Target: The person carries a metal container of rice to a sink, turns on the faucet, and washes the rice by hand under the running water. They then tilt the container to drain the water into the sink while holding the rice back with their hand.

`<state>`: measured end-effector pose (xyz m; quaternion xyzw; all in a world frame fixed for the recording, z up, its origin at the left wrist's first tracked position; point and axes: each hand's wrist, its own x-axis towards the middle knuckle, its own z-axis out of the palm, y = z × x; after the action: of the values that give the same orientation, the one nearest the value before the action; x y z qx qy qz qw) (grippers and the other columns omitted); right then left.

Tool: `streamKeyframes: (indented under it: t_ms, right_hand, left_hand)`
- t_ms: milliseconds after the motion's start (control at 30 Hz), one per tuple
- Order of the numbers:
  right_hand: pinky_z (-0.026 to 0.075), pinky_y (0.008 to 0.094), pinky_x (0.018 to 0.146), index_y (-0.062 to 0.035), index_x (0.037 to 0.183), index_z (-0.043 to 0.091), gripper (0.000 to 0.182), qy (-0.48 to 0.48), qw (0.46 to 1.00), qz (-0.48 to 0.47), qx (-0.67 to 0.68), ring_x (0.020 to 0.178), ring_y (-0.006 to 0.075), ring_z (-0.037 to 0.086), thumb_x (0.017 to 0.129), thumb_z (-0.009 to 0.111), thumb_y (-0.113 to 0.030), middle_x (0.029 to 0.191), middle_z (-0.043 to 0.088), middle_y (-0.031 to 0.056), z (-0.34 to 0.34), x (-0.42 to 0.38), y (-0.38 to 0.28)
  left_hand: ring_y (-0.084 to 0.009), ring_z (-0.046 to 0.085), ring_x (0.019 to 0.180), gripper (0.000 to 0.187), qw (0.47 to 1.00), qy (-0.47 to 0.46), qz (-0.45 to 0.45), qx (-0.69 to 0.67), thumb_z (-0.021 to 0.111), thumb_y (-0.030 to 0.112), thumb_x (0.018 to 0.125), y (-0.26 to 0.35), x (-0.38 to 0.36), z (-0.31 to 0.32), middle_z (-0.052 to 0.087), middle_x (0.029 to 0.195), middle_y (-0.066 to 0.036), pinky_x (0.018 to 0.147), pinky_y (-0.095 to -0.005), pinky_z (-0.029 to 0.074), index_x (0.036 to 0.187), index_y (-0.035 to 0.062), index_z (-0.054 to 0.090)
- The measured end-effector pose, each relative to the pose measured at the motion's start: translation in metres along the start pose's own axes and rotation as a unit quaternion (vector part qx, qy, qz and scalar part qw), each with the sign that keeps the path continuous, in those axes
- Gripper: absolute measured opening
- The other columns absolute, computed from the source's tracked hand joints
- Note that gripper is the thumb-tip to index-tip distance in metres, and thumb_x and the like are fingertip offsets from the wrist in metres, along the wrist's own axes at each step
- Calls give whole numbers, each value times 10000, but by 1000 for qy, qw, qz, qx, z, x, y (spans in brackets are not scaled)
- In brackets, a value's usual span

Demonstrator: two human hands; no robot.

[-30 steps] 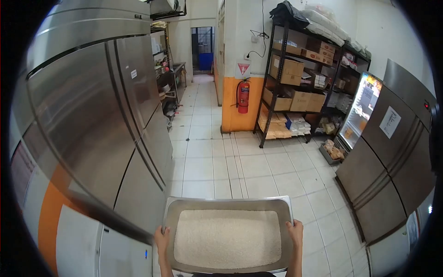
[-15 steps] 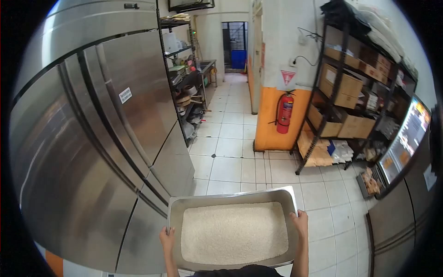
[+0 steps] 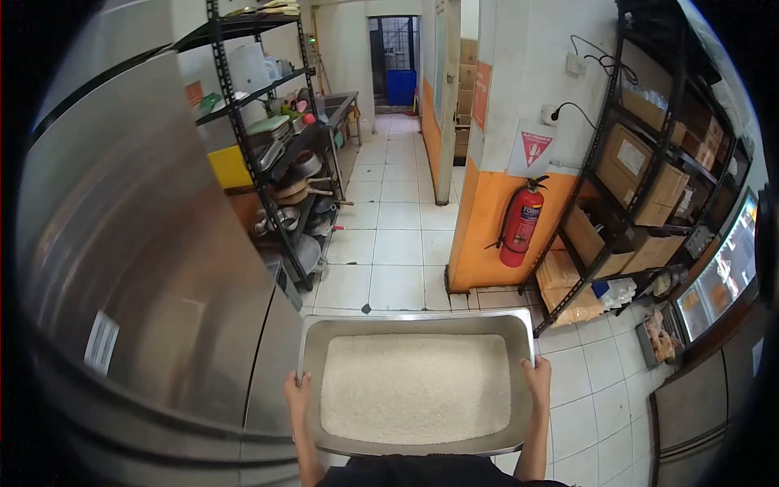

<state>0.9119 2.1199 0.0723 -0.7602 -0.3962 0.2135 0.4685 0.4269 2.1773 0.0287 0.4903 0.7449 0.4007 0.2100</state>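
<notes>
In front of my body I carry a deep rectangular steel pan [image 3: 418, 324], held level above the tiled floor. A layer of white grain that looks like rice [image 3: 415, 390] covers its bottom. My left hand [image 3: 298, 391] is closed on the pan's left rim, thumb on top. On the opposite side my right hand [image 3: 537, 380] grips the right rim the same way. The undersides of both hands' fingers are hidden by the pan wall.
Tall steel refrigerators [image 3: 138, 243] line the left, followed by a black rack [image 3: 268, 174] of pots and trays. A red fire extinguisher [image 3: 521, 223] hangs on an orange pillar. A shelf of cardboard boxes [image 3: 641, 174] stands right. A tiled aisle [image 3: 398, 223] runs ahead to a blue bin [image 3: 401, 87].
I have moved forward along the aisle with the pan. The rack, pillar and extinguisher appear closer, and the refrigerators have slid back on the left. Both hands keep their hold.
</notes>
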Motion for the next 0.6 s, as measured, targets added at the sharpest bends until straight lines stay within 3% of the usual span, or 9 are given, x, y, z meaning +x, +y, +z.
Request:
streamKeyframes:
  t_ms: [67, 133, 233, 400, 600]
  right_hand:
    - [274, 269, 400, 15, 555, 444, 191, 3, 1000, 2, -18, 460, 61, 319, 654, 540, -118, 472, 359, -25, 22, 36, 1]
    - [273, 274, 398, 15, 550, 436, 196, 11, 1000, -7, -19, 457, 63, 317, 652, 539, -118, 467, 354, -20, 55, 79, -2]
    - [278, 279, 401, 19, 557, 436, 195, 14, 999, -40, -33, 456, 67, 324, 650, 538, -119, 462, 353, -5, 103, 159, -11]
    - [296, 270, 420, 28, 596, 465, 168, -38, 998, -52, -21, 475, 65, 350, 648, 538, -115, 475, 363, 14, 175, 302, -86]
    - [312, 256, 431, 36, 625, 491, 157, -91, 992, -91, -8, 480, 61, 367, 655, 524, -114, 479, 385, 16, 278, 450, -97]
  left_hand:
    - [-227, 432, 584, 318, 1000, -16, -2, 2, 618, 202, 674, 23, 42, 22, 507, 667, -144, 560, -317, 371, 808, -58, 494]
    - [-220, 446, 571, 307, 1000, -28, -7, -2, 616, 198, 675, 24, 88, 59, 514, 653, -144, 550, -313, 375, 798, -57, 497]
    - [-192, 476, 557, 271, 998, 28, 38, 30, 610, 184, 677, 20, 163, 109, 523, 640, -143, 531, -297, 383, 753, -50, 497]
    - [-170, 483, 521, 216, 996, 57, 63, 4, 604, 153, 668, 73, 270, 151, 513, 588, -139, 518, -290, 387, 701, -31, 497]
    - [-203, 454, 508, 221, 995, 91, -7, 26, 598, 166, 671, 102, 367, 195, 484, 568, -143, 497, -320, 359, 713, -24, 495]
